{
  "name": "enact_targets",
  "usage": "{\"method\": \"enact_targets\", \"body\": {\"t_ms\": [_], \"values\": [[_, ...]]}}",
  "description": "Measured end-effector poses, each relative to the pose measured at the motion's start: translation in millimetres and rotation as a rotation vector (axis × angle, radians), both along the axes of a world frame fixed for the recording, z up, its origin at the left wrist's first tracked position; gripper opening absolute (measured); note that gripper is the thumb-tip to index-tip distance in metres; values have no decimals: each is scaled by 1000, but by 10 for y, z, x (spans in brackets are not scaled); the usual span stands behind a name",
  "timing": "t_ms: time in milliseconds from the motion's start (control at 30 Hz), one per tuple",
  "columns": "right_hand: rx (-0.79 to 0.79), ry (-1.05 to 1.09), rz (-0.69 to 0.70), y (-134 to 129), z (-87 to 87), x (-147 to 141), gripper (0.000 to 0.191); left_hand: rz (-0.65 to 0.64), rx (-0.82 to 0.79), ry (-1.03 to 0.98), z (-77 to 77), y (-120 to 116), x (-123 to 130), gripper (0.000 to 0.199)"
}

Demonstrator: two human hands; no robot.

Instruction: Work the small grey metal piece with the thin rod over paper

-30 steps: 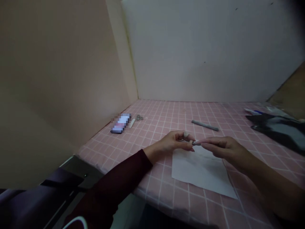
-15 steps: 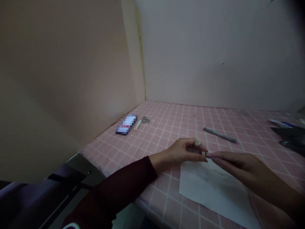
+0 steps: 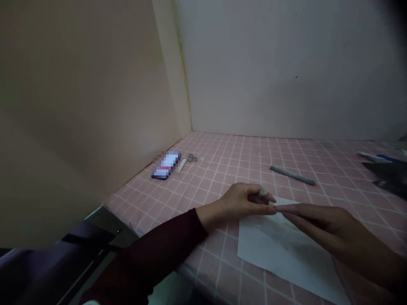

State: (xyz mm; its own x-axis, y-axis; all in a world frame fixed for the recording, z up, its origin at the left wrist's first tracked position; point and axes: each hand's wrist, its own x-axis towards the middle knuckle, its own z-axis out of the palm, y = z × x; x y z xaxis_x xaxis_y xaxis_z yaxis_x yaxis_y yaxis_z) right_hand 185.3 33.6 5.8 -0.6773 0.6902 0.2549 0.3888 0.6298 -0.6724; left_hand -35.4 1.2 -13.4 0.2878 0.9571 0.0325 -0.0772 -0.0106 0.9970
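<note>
My left hand is closed in a pinch over the far left edge of a white sheet of paper. Between its thumb and fingertip sits a small pale piece, too small to name. Another pale, ring-like bit shows at one of its fingers. Fingertips of my right hand press together on a thin dark tip that meets the pale piece; the rest of it is hidden in the fingers.
Beyond my hands lies a grey flat bar on the pink checked tablecloth. A lit phone, a white strip and several small metal rings lie left. Dark items and a white tube are far right.
The view has shifted slightly. Both hands keep the same pinch; the thin tip at my right fingers shows less than before, closer to the left thumb.
</note>
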Motion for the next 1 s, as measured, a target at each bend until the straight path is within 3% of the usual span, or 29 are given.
{"method": "enact_targets", "body": {"t_ms": [167, 400, 500, 800, 1000], "values": [[76, -26, 42, -41, 28, -11, 29, -48, 169, 172, 11, -2, -30, 24], [140, -45, 132, -19, 195, 105, 29, 71, 526, 430, 68, 29, -58, 12], [158, -82, 138, -15, 225, 124, 29, 113, 646, 446, 63, 43, -49, 10], [141, -42, 148, -8, 187, 122, 27, 196, 781, 530, 57, 42, -46, 11], [97, 35, 183, 17, 160, 130, 26, 145, 910, 642, 21, 63, -68, 14]]}}
